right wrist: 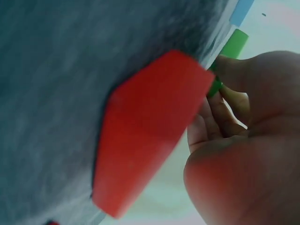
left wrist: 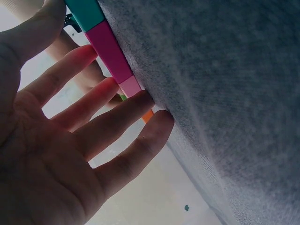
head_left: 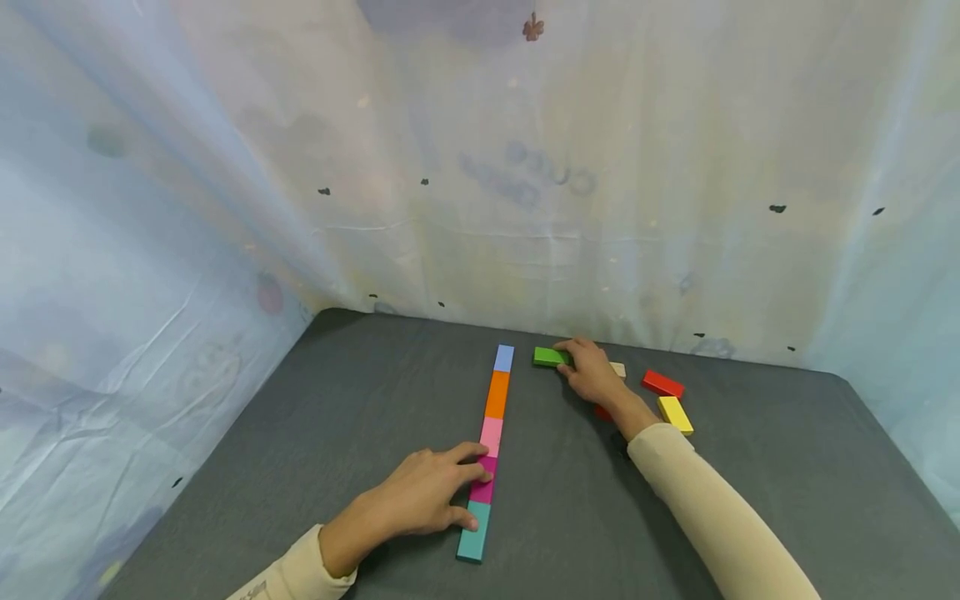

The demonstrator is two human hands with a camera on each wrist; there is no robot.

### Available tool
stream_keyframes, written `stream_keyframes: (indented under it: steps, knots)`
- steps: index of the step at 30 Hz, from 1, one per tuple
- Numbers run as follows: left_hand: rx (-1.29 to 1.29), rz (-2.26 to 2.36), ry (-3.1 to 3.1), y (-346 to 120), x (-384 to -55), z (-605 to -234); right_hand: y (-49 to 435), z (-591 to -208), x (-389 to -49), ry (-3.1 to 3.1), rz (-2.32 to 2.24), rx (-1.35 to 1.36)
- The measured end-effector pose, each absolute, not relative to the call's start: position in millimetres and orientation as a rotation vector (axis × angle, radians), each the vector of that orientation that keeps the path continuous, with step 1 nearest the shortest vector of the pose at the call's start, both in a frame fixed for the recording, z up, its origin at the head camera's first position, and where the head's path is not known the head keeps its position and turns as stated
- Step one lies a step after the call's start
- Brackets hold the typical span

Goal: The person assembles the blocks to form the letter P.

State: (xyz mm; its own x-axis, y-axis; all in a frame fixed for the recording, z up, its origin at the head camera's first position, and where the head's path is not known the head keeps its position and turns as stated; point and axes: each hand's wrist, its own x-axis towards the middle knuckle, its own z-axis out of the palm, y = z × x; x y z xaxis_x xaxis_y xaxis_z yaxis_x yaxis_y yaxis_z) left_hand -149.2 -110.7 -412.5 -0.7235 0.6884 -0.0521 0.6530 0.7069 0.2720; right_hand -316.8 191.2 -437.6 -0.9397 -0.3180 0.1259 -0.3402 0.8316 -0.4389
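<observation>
A straight row of wooden blocks runs away from the person: teal (head_left: pixel 471 543), magenta (head_left: pixel 481 493), pink (head_left: pixel 491 433), orange (head_left: pixel 497 394) and light blue (head_left: pixel 505 358) at the far end. The left hand (head_left: pixel 416 493) rests along the row's left side, fingers spread, with fingertips on the magenta and pink blocks and the thumb at the teal one. In the left wrist view those fingers look nearly straight. Beyond the row's right side, the right hand (head_left: pixel 594 377) pinches a green block (head_left: pixel 547 357) by its right end, thumb on the near side.
Right of the right hand lie a red block (head_left: pixel 663 383) and a yellow block (head_left: pixel 676 414). A cream block (head_left: pixel 618 369) and another red block (head_left: pixel 602 413) are partly hidden by that hand and wrist. A patterned curtain (head_left: pixel 555 275) hangs behind the dark table (head_left: pixel 375 375).
</observation>
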Motion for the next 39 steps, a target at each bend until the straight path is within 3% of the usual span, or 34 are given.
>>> stream_keyframes:
  steps: [39]
  knots:
    - [1.12, 0.358, 2.777, -111.5, -151.1, -414.1, 162.2, -434.1, -323.2, -2.988, 0.587, 0.605]
